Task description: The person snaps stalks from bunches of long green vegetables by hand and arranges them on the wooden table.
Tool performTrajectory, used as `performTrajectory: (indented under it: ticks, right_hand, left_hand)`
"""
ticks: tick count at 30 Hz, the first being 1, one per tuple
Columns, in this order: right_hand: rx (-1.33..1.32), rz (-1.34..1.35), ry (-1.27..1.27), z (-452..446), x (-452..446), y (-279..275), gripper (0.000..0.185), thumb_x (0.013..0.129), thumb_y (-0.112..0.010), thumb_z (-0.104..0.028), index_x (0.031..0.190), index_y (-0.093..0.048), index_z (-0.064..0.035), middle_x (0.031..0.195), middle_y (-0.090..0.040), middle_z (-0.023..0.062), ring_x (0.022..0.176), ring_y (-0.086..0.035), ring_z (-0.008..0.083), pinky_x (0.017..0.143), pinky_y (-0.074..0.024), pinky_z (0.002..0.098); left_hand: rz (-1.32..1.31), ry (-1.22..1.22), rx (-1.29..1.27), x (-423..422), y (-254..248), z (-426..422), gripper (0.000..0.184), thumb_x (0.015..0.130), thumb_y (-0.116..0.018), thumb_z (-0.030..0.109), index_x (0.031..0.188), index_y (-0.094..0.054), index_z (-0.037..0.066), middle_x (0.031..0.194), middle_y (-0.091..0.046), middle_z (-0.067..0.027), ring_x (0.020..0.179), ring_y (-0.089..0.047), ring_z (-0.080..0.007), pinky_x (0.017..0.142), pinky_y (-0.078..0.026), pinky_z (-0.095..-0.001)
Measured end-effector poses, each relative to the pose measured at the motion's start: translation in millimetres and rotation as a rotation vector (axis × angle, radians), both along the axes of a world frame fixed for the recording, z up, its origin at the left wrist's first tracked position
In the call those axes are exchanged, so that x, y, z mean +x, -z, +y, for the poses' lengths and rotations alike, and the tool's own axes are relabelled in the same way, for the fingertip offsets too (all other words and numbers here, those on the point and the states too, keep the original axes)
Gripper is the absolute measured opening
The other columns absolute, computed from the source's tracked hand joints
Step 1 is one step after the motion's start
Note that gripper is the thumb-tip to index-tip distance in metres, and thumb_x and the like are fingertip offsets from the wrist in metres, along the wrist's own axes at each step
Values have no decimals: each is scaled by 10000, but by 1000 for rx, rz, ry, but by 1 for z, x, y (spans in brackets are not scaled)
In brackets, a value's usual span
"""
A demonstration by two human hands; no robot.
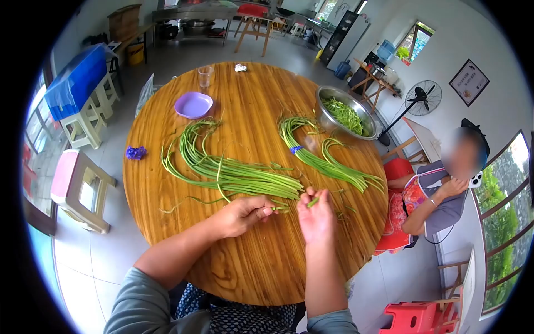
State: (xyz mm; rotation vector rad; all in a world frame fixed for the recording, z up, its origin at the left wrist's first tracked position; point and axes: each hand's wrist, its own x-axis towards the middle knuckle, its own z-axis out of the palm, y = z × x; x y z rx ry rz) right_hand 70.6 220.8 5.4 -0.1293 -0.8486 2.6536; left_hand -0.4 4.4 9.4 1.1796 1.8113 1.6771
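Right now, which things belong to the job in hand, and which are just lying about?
In the job, it seems: loose stems, pieces in left hand and right hand, banded stems, steel bowl of greens.

Apparently lying about: purple dish, clear cup, white crumpled wad.

On the wall (pixel 456 42), the framed sign (pixel 469 83) carries dark writing, but it is too small for reading.

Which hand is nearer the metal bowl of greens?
Right: the right hand is in front of the bowl, slightly left; the left hand is farther left.
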Motion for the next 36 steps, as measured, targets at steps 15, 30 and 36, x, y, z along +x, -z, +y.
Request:
performTrajectory:
  ticks: [15, 30, 36]
  right_hand:
    - [540, -97, -415, -22, 14, -15, 96, 990, -580, -158, 1023, -555, -72, 750, -458, -38, 625, -392, 64, 578, -316, 213]
    - [1374, -145, -131, -26, 4, 23, 126, 943, -644, -132, 975, -582, -28, 845, -614, 45, 774, -574, 151, 713, -462, 284]
    - [1177, -286, 85, -11, 9, -3, 95, 946, -639, -113, 962, -569, -50, 775, -531, -7, 676, -466, 92, 598, -374, 239]
  left_hand:
    - [158, -111, -70, 1, -2, -1, 143, 991, -563, 135, 1077, -549, 21, 836, -628, -103, 767, -633, -224, 702, -504, -339]
    - [-17, -406, 600, -2, 8, 5, 99, 1020, -492, 75, 1096, -542, 38, 897, -571, -43, 828, -565, -139, 779, -484, -282]
    - [169, -539, 705, -14, -30, -20, 161, 1040, -447, 103, 1165, -520, 33, 896, -533, -33, 749, -483, -105, 693, -417, -239]
